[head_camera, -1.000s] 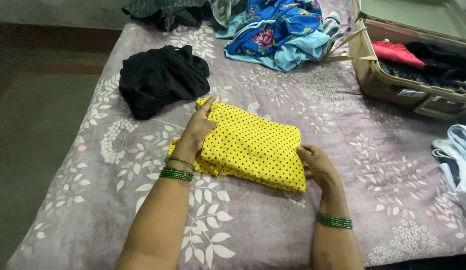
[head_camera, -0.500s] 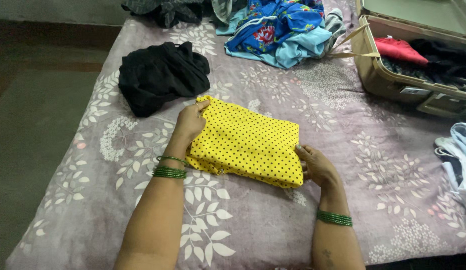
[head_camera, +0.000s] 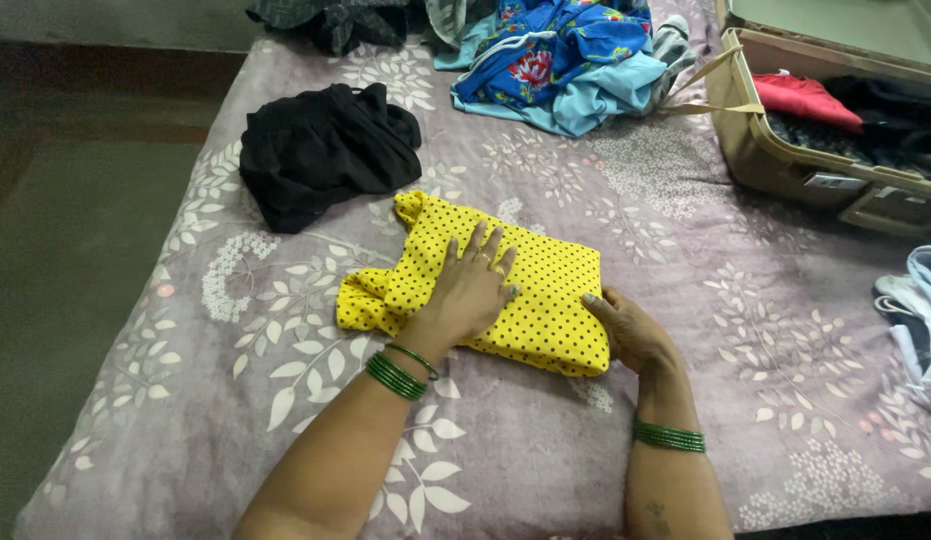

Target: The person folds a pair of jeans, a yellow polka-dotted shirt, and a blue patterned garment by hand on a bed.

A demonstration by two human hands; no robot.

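— Where is the cloth (head_camera: 506, 290) just now?

— On the bed (head_camera: 546, 440), folded into a thick yellow dotted block. The left hand (head_camera: 470, 292) lies flat on top of it, fingers spread, palm down; that grip is apart and presses, clamping nothing. The right hand (head_camera: 626, 330) curls round the corner nearest the person, thumb on top and fingers tucked under the edge, so that grip is closed on the cloth.

— What makes the pressing go well, would you say?

— I'd judge the loose part matters most. Left of the flat palm the fabric bunches up in a ruffled lump and isn't lying in line with the fold. Sliding the palm outward from the pinched corner toward that lump should push air and creases out, provided the right hand keeps its corner pinned so the layers don't skate.

— Any risk?

— Pressing only the middle may leave the far edge, beyond the fingertips, puffed. And too hard a drag could pull the top layer off the lower ones.

— What else is near?

— A black garment (head_camera: 326, 150) lies beyond the left hand, apart from the cloth. Further off is a blue pile (head_camera: 566, 60), and well right of the right hand is an open suitcase (head_camera: 786, 160) with clothes inside.
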